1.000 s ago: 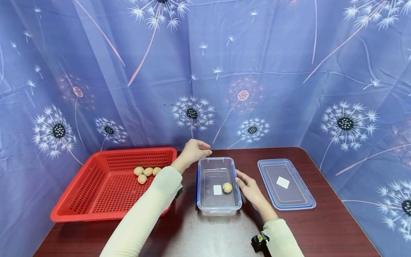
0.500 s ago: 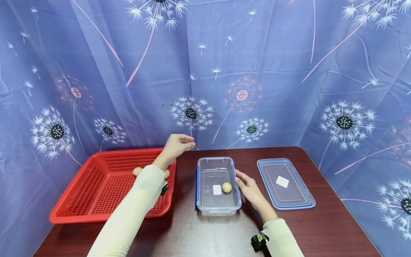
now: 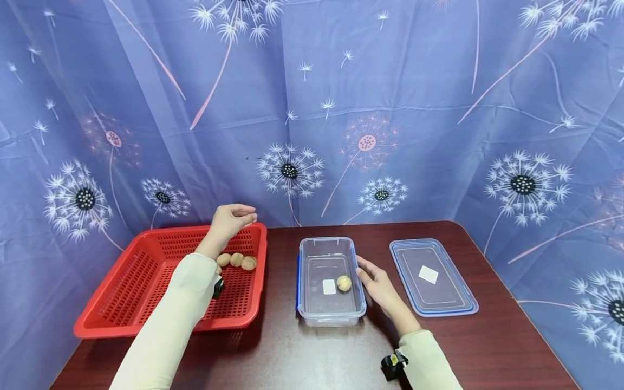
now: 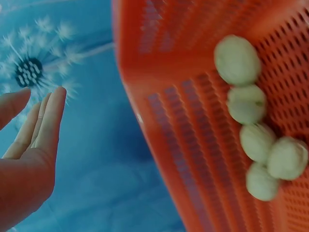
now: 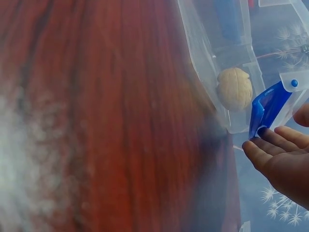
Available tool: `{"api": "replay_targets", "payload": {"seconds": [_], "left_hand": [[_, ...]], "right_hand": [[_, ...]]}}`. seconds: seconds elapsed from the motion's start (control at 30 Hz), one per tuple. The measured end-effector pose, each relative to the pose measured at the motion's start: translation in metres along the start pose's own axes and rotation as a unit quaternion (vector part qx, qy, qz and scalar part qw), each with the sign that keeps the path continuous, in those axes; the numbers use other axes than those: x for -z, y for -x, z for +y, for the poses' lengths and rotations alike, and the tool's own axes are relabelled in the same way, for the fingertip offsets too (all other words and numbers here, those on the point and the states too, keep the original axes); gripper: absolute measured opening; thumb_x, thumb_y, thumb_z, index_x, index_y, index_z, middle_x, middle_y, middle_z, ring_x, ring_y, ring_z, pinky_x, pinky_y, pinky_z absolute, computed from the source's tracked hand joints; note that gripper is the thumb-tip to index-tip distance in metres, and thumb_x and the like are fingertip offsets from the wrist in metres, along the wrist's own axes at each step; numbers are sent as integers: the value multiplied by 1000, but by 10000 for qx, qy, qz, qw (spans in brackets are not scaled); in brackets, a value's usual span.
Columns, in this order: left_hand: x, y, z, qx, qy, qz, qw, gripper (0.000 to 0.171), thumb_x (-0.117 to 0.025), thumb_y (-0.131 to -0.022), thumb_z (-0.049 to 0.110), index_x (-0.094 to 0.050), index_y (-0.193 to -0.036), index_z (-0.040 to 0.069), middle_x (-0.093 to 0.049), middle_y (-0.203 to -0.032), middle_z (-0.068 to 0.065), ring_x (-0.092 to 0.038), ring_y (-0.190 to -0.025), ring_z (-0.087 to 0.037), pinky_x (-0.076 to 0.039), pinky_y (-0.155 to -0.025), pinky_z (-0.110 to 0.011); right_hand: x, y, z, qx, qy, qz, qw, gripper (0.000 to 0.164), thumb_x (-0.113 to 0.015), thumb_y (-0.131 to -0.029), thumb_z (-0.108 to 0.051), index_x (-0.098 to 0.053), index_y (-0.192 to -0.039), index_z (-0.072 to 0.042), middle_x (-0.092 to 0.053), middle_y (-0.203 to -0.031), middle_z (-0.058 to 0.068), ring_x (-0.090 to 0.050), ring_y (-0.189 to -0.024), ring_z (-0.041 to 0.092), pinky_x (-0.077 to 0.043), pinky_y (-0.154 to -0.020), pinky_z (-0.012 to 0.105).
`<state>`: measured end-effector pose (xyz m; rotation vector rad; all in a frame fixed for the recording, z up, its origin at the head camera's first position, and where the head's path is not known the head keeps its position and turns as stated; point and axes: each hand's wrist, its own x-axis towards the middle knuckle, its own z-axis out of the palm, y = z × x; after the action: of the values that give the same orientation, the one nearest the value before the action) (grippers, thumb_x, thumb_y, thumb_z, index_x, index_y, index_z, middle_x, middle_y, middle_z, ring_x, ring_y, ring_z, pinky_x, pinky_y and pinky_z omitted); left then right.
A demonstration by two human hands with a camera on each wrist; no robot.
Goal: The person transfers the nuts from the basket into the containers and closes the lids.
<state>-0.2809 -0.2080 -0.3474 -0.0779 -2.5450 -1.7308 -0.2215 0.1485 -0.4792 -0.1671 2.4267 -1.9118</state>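
Note:
My left hand (image 3: pixel 233 225) hovers over the back right part of the red plastic basket (image 3: pixel 97 314), holding nothing. In the left wrist view its fingers (image 4: pixel 50 123) are straight, with the thumb apart from them. Several walnuts (image 3: pixel 248 264) lie together in the right part of the basket, partly covered by my left forearm in the head view. One walnut (image 3: pixel 344 283) sits inside the clear plastic container (image 3: pixel 332 316), beside a white label. At that container's right side rests my right hand (image 3: pixel 379 287), its fingertips at the blue clip (image 5: pixel 268 108) in the right wrist view.
To the right, a clear lid (image 3: pixel 448 292) with a blue seal and a white label lies flat on the dark red-brown table (image 3: pixel 512 346). A blue dandelion-patterned curtain (image 3: pixel 429 108) hangs behind the table and on both sides.
My left hand has moved left, from the container's back left corner to over the basket, uncovering walnuts at its right. The right hand and container stay in place.

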Motion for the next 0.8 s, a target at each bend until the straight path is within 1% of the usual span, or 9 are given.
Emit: {"api": "replay_targets", "payload": {"seconds": [0.1, 0.17, 0.33, 0.37, 0.43, 0.53, 0.63, 0.73, 0.8], "left_hand": [[12, 3, -7, 159, 100, 120, 9998, 33, -62, -92, 3, -59, -121, -12, -62, -115, -30, -68, -89, -14, -54, -82, -25], [20, 5, -13, 278, 236, 171, 9992, 33, -60, -93, 2, -56, -123, -13, -64, -111, -27, -67, -84, -6, -53, -82, -21], [37, 11, -34, 737, 419, 364, 9957, 36, -57, -96, 4, -53, -128, -12, -60, -121, -27, -66, -87, -4, -52, -87, -23], [40, 12, -38, 823, 418, 423, 9948, 36, -57, -96, 5, -53, -128, -11, -55, -127, -29, -66, -89, -6, -52, -86, -22], [45, 13, -45, 982, 453, 543, 9927, 37, -57, -96, 5, -52, -130, -10, -54, -129, -29, -66, -88, -5, -52, -85, -22], [51, 15, -55, 1078, 394, 792, 9902, 37, -58, -95, 6, -54, -129, -10, -61, -121, -24, -66, -83, -4, -53, -79, -18], [56, 16, -64, 1176, 290, 997, 9876, 37, -59, -95, 6, -55, -127, -10, -68, -104, -12, -66, -81, -4, -53, -74, -16], [61, 17, -73, 1304, 228, 1127, 9848, 37, -60, -94, 6, -56, -127, -10, -67, -93, 0, -66, -79, -4, -55, -78, -21], [64, 17, -80, 1381, 221, 1181, 9831, 36, -59, -94, 5, -56, -127, -10, -68, -91, 0, -65, -77, -2, -55, -83, -26]], "right_hand": [[0, -1, 0, -24, 24, 25, 10000, 42, -48, -101, -12, -44, -142, 0, -49, -140, 20, -48, -125, 31, -37, -106, 43], [-1, -1, 0, -32, 35, 40, 10000, 42, -48, -101, -12, -44, -142, 0, -49, -140, 20, -48, -126, 31, -36, -106, 44], [-1, 0, 0, -28, 22, 48, 10000, 42, -48, -101, -11, -44, -142, 0, -49, -140, 21, -48, -126, 31, -36, -106, 45], [-1, 0, 0, -30, 30, 46, 10000, 43, -48, -101, -12, -44, -142, 0, -49, -140, 21, -48, -126, 31, -36, -106, 45], [-1, 0, 0, -32, 15, 31, 10000, 43, -48, -101, -12, -44, -142, 0, -48, -140, 20, -48, -126, 31, -36, -107, 45], [-1, 1, 0, -32, 15, -4, 10000, 43, -48, -102, -13, -43, -143, 0, -48, -141, 20, -47, -127, 31, -35, -107, 45], [-1, 1, -1, -26, 10, -31, 10000, 44, -47, -102, -14, -42, -143, 0, -46, -142, 20, -46, -129, 32, -35, -108, 46], [0, 0, 0, -38, -7, -28, 10000, 44, -47, -102, -13, -41, -144, 0, -46, -142, 20, -45, -129, 32, -34, -108, 46], [0, 0, 0, -41, -21, -36, 10000, 45, -47, -102, -13, -41, -144, 1, -45, -143, 21, -44, -130, 32, -34, -108, 46]]}}
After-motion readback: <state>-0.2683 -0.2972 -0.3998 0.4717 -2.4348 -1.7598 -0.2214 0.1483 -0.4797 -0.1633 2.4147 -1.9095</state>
